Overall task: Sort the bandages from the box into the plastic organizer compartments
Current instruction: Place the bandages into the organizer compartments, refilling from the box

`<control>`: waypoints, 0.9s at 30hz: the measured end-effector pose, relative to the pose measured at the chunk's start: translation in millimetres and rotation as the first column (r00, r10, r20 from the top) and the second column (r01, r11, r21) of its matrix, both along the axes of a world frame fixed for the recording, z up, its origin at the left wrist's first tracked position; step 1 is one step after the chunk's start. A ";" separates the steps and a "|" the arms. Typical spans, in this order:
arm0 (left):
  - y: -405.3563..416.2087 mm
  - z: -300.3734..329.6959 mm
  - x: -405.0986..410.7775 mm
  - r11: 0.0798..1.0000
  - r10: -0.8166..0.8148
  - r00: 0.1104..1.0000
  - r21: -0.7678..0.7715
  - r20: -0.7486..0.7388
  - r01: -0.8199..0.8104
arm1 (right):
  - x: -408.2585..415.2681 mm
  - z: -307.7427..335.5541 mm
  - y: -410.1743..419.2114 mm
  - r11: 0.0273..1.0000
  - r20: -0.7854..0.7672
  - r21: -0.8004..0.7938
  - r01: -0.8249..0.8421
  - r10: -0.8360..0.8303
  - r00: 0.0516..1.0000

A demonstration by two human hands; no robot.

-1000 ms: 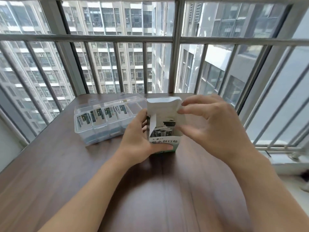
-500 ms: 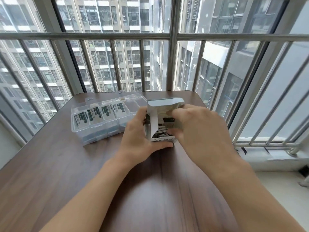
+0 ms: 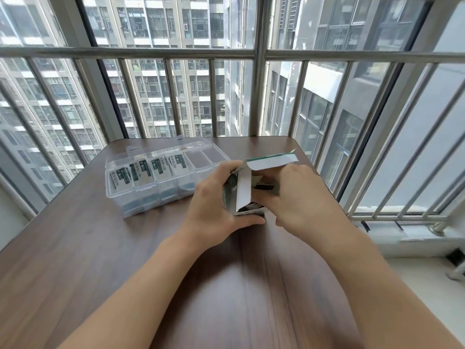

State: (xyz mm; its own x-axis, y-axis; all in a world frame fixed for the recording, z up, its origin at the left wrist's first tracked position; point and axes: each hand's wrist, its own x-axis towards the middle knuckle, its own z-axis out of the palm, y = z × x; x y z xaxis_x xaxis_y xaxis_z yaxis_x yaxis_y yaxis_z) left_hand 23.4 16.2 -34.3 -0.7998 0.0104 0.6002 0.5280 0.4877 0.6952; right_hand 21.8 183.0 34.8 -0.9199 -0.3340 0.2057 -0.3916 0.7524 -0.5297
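Two tall apartment blocks filled the far view behind a barred window (image 3: pixel 259 54), and against that window stood the dark wood-grain table (image 3: pixel 75 248). On the table's far left part lay the clear plastic organizer (image 3: pixel 141 200), its lid open — four compartments from the left each held white-and-green bandages (image 3: pixel 143 172), while the two compartments at its right end showed only bare plastic. Just to the right of the organizer, nearer the table's middle, the box (image 3: pixel 242 187) was held upright between both hands, its top flap (image 3: pixel 271 161) folded back and pointing right, its white inner flap hanging toward the viewer. The left hand (image 3: pixel 214 205) gripped the box from the left side, thumb curled under its near bottom edge and fingers wrapped round the far side. The right hand (image 3: pixel 297 197) reached into the open mouth of the box with fingers bent — whether they pinched a bandage inside I could not tell. Dark printed bandages (image 3: pixel 264 187) showed in the opening.
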 end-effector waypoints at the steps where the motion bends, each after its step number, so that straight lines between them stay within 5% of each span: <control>1: 0.0 -0.7 -0.1 1.000 -0.003 1.000 -0.001 0.004 0.003 | -1.3 -1.1 -0.1 1.000 0.003 -0.019 0.006 -0.006 1.000; 11: 0.6 0.0 0.0 0.999 -0.008 1.000 -0.045 0.009 0.008 | -7.2 -0.5 8.4 0.974 0.225 -0.217 -0.060 0.109 0.968; 27: 1.2 1.2 0.4 1.000 -0.019 1.000 -0.021 0.019 0.019 | -17.1 -7.2 12.0 0.962 0.136 -0.273 -0.023 0.062 0.989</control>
State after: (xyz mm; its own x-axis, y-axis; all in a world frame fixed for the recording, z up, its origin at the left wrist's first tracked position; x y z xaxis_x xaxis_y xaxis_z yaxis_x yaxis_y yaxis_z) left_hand 23.9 17.4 -33.2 -0.8107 0.0382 0.5843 0.5240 0.4928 0.6947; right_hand 4.8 195.0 27.6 -0.9323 -0.3232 0.1621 -0.3260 0.5576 -0.7634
